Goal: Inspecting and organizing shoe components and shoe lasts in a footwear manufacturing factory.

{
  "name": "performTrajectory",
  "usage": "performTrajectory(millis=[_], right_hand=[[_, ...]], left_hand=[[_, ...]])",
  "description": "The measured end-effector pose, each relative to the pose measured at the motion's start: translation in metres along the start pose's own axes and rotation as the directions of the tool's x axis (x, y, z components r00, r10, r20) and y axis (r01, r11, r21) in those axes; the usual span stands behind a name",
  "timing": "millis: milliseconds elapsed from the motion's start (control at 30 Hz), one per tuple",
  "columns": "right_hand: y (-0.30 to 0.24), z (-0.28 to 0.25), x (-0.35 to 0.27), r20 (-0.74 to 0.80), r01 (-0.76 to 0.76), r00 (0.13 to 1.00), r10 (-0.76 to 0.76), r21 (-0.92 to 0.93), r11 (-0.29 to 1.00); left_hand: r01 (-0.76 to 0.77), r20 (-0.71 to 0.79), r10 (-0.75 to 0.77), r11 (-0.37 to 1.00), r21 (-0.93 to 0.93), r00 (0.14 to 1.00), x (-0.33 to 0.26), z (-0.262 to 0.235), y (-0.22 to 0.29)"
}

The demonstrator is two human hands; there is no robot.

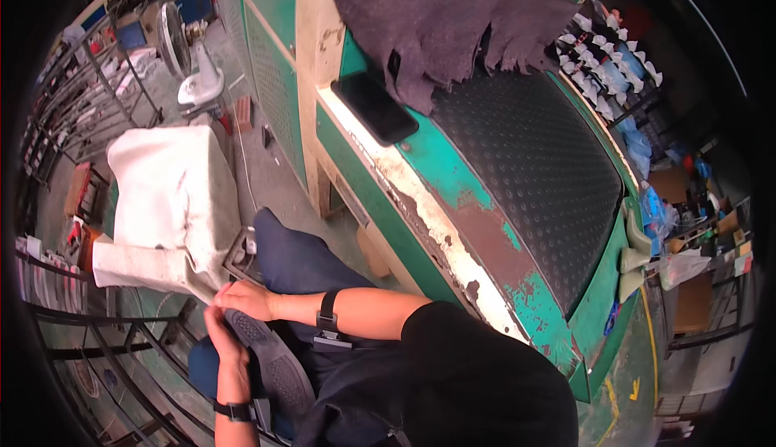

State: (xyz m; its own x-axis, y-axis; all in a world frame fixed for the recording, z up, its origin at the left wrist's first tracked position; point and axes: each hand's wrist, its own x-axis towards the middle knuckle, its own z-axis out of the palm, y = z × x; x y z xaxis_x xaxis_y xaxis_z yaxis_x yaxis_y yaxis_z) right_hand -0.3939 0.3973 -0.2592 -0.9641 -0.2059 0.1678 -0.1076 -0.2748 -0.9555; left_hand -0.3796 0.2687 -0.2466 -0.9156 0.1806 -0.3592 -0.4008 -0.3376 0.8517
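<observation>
A dark grey shoe sole (275, 362) with a patterned tread lies tilted over my lap. I cannot tell whether it is loose or part of a shoe. My left hand (223, 340) runs along the sole's left edge, its fingers bent up toward the other hand. Just beyond the sole's upper end, my right hand (249, 299) is closed, fingertips pinched together close to the left fingers. What lies between the fingers is too small or hidden to make out. The corner of a stained white cloth (174, 196), draped over a block-shaped thing, hangs right by both hands.
A green machine housing (473, 180) with worn paint and a black studded mat (533, 180) rises at my right. A black phone (376, 107) and a ragged dark hide-like sheet (453, 18) rest on it. Metal racks (105, 342) stand left; a fan (190, 55) stands farther back.
</observation>
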Motion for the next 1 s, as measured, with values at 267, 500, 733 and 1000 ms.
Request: performTrajectory(millis=[267,500,733,1000], right_hand=[[0.028,-0.013,0.032,-0.013,-0.463,0.87,0.493,0.319,0.827],[0.025,-0.019,0.029,-0.112,-0.389,0.86,0.497,0.485,0.783],[-0.001,0.015,0.023,-0.059,-0.287,0.944,0.325,0.339,0.896],[0.047,-0.063,0.0,0.152,-0.665,0.744,0.65,0.073,0.744]], left_hand=[[0.608,0.358,-0.498,0.71,-0.355,0.79,-0.121,0.011,0.025],[0.435,-0.092,-0.496,0.825,-0.36,0.864,-0.135,0.039,0.032],[0.209,-0.064,-0.241,0.927,-0.313,0.969,-0.172,0.019,0.048],[0.179,0.039,-0.183,0.857,-0.483,0.982,-0.179,-0.003,0.044]])
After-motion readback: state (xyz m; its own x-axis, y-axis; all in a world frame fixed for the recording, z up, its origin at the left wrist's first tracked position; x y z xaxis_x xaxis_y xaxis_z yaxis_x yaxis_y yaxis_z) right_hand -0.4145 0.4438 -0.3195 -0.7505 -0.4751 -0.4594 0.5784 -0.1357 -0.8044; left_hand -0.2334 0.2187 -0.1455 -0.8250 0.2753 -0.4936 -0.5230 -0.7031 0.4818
